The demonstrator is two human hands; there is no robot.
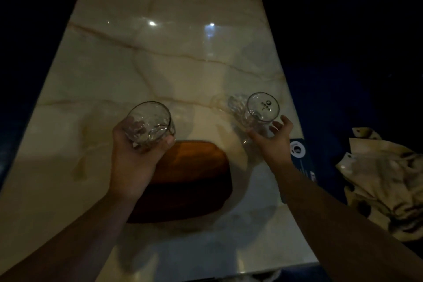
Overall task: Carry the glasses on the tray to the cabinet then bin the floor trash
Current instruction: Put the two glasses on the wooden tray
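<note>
In dim light, a brown wooden tray lies on a pale marble table, with nothing showing on its visible part. My left hand grips a short clear glass above the tray's far left corner. My right hand holds a taller clear glass with a small printed mark. This glass is tilted with its mouth toward me, right of the tray; the fingers are spread loosely around its lower part. A blurred glassy shape shows just left of it.
Crumpled beige paper or cloth lies on the dark blue floor to the right of the table. A dark blue card with a white round mark sits at the table's right edge. The surroundings are almost black.
</note>
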